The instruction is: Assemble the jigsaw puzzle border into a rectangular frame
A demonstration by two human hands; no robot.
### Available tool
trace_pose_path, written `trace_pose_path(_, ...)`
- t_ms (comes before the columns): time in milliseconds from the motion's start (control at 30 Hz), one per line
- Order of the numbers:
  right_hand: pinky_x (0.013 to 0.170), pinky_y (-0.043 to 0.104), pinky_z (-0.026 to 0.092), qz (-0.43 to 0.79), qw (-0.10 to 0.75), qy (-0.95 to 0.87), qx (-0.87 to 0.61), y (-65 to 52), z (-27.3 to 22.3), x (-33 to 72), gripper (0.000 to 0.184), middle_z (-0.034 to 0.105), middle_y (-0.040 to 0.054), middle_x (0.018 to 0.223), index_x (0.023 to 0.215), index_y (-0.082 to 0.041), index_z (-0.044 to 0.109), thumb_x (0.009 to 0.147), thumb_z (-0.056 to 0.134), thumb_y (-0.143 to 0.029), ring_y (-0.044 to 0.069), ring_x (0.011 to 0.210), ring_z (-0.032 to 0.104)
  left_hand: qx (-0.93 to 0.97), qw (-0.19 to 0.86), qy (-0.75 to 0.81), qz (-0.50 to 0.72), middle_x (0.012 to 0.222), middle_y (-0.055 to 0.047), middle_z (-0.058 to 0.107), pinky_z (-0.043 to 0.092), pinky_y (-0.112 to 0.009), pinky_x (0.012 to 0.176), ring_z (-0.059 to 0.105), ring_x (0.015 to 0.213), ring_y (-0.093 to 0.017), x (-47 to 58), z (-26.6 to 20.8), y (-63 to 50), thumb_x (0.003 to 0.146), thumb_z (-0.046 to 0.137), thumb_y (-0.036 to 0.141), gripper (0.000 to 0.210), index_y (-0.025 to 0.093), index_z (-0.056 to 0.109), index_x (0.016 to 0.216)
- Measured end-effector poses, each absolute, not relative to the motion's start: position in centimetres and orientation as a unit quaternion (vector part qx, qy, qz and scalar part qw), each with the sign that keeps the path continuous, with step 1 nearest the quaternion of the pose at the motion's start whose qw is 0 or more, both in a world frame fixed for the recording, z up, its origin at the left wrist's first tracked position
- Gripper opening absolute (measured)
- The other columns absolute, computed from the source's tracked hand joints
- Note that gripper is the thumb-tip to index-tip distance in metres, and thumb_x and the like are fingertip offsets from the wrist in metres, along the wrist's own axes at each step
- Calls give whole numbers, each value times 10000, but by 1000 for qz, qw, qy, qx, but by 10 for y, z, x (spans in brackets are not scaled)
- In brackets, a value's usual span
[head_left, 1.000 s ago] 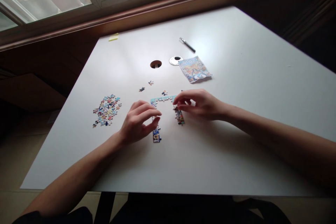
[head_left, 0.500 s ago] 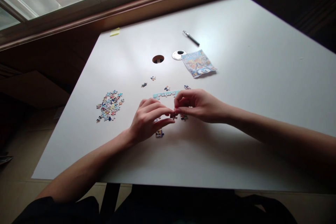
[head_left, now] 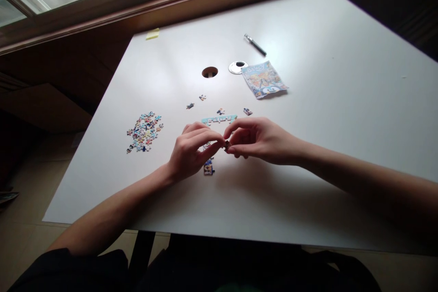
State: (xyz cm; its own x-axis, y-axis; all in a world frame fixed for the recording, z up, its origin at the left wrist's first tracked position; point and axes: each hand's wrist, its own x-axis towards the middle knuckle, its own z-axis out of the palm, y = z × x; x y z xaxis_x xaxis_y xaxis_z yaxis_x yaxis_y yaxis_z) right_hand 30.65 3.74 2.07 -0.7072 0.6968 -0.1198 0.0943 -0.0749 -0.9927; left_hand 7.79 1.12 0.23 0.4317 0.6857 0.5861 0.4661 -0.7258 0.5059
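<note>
Between the fingertips of both hands is a small dark jigsaw puzzle piece (head_left: 226,145), raised a little over the table. My left hand (head_left: 195,149) pinches its left side with thumb and forefinger. My right hand (head_left: 258,140) grips it from the right, fingers curled. Behind the hands lies a joined light-blue strip of puzzle (head_left: 219,119), partly covered by my fingers. Another joined section (head_left: 208,167) shows below my left hand, its upper part hidden. Several loose pieces lie beyond, among them one piece (head_left: 247,112) past my right hand.
A heap of puzzle pieces (head_left: 144,132) spreads on the white table (head_left: 328,100) at left. Farther back are a picture leaflet (head_left: 265,80), a round metal cover (head_left: 237,67), a cable hole (head_left: 210,72), a pen (head_left: 255,45) and a yellow sticky note (head_left: 152,33).
My left fingers have closed onto the piece, and it has turned between both hands. The view has shifted slightly, so the table things appear a little higher and farther right.
</note>
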Motion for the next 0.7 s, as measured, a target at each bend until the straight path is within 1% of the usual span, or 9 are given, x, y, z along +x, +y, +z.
trace_pose_path(100, 661, 338, 544, 688, 241, -599, -331, 37, 19, 304, 302, 734, 33, 759, 943, -190, 663, 766, 825, -374, 167, 698, 669, 842, 143, 335, 398, 937, -28, 780, 505, -355, 850, 673, 867, -173, 77, 3, 12, 928, 684, 212, 83, 220, 720, 1002)
trace_pose_path(167, 680, 351, 568, 697, 247, -577, -347, 37, 19, 303, 331, 743, 46, 757, 909, -183, 663, 737, 853, -393, 185, 722, 696, 843, 138, 342, 391, 972, -41, 776, 504, -363, 856, 675, 881, -183, 76, 4, 12, 898, 718, 258, 153, 217, 713, 1045)
trace_pose_path(233, 694, 359, 582, 703, 247, -561, -360, 36, 19, 302, 342, 751, 60, 764, 900, -179, 665, 731, 861, -403, 203, 753, 718, 838, 131, 360, 390, 956, -46, 769, 504, -366, 850, 673, 868, -187, 75, 4, 11, 874, 748, 307, 202, 210, 700, 1045)
trace_pose_path(300, 707, 363, 590, 709, 247, -551, -365, 35, 20, 302, 346, 761, 69, 782, 922, -179, 672, 738, 859, -403, 218, 788, 732, 828, 129, 376, 396, 902, -36, 760, 503, -361, 836, 666, 835, -182, 74, 4, 11, 872, 752, 315, 172, 207, 689, 990)
trace_pose_path(400, 718, 362, 595, 714, 249, -546, -362, 33, 20, 300, 361, 776, 66, 821, 1000, -190, 678, 754, 849, -392, 216, 801, 737, 823, 130, 386, 395, 857, -23, 758, 495, -359, 839, 662, 816, -177, 73, 2, 11, 875, 744, 275, 93, 208, 691, 914)
trace_pose_path(567, 698, 369, 599, 701, 254, -558, -365, 32, 22, 298, 350, 767, 64, 817, 976, -188, 649, 763, 837, -392, 207, 768, 722, 825, 140, 383, 391, 863, -16, 768, 499, -360, 845, 671, 821, -172, 72, 2, 12, 883, 720, 236, 37, 212, 714, 910)
trace_pose_path(633, 650, 373, 591, 676, 277, -568, -380, 38, 23, 302, 337, 758, 61, 816, 1005, -205, 625, 791, 812, -385, 211, 748, 710, 825, 137, 387, 390, 866, -19, 773, 506, -366, 847, 677, 825, -175, 72, 2, 12, 888, 702, 234, 30, 212, 718, 901)
trace_pose_path(700, 595, 372, 565, 628, 326, -584, -399, 46, 22, 308, 250, 736, 51, 794, 955, -219, 624, 819, 779, -359, 191, 675, 672, 827, 130, 388, 386, 879, -23, 780, 511, -371, 853, 686, 841, -180, 70, 3, 13, 891, 690, 229, 39, 214, 725, 895)
